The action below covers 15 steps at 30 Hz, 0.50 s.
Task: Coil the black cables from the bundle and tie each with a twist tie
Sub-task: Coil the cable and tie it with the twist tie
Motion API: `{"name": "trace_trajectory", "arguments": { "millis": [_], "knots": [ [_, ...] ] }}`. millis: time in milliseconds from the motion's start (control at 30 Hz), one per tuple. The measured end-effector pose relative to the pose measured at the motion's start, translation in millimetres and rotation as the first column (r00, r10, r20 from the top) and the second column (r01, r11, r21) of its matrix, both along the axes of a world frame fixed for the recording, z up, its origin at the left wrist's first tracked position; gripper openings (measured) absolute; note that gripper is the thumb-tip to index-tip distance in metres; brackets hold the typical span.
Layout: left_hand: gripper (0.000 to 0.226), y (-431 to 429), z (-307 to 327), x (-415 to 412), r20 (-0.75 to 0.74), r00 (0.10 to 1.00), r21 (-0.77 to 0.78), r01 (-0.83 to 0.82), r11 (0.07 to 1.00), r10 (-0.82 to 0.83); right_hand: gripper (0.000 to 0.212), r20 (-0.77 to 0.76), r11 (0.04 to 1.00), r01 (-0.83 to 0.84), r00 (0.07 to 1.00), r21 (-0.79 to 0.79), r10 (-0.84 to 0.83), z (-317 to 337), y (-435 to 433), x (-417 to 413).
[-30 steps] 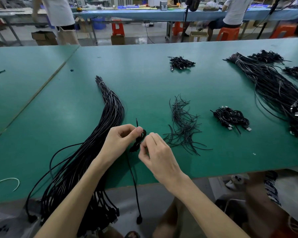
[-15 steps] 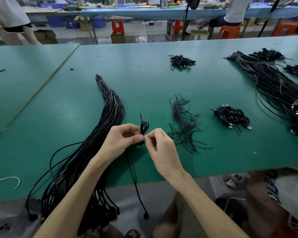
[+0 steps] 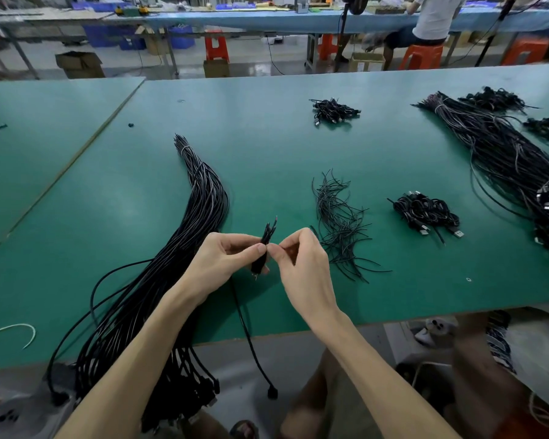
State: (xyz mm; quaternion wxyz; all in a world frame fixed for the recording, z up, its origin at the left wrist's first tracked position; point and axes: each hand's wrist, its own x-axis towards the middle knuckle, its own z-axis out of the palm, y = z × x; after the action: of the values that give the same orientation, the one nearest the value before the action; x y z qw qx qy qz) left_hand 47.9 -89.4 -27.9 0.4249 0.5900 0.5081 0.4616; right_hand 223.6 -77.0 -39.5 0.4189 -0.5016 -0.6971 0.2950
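Observation:
A long bundle of black cables (image 3: 200, 210) lies across the green table (image 3: 267, 144), its plug ends hanging over the near edge. My left hand (image 3: 225, 258) pinches a small, narrow coil of one black cable (image 3: 267, 239) above the table. My right hand (image 3: 301, 264) pinches the same coil from the right, fingertip to fingertip with the left. The free end of that cable (image 3: 251, 340) hangs down past the table edge to its plug. A loose heap of black twist ties (image 3: 339, 226) lies just right of my right hand.
A pile of tied coils (image 3: 425, 213) lies right of the ties, another pile (image 3: 333, 109) farther back. A second big cable bundle (image 3: 504, 160) fills the right side. A white tie (image 3: 13, 331) lies at the near left. A seated person works at a far bench.
The hanging cable end has risen as more cable was gathered into the coil. The coil now stands upright and narrower between both hands' fingertips, and the hands have closed together.

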Motion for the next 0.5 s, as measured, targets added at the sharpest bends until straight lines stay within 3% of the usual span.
{"name": "trace_trajectory", "arguments": {
  "millis": [100, 500],
  "knots": [
    [0.017, -1.5, 3.1, 0.8, -0.008, 1.000, 0.014, 0.029, 0.999, -0.029, 0.023, 0.041, 0.999, -0.037, 0.999, 0.013, 0.036, -2.2, -0.1, -1.9],
    [0.025, -2.2, 3.5, 6.1, 0.105, 0.993, -0.050, 0.059, 0.997, -0.054, 0.026, -0.150, 0.993, -0.032, 0.989, -0.112, 0.015, -6.2, 6.6, 2.2]
  ]
}}
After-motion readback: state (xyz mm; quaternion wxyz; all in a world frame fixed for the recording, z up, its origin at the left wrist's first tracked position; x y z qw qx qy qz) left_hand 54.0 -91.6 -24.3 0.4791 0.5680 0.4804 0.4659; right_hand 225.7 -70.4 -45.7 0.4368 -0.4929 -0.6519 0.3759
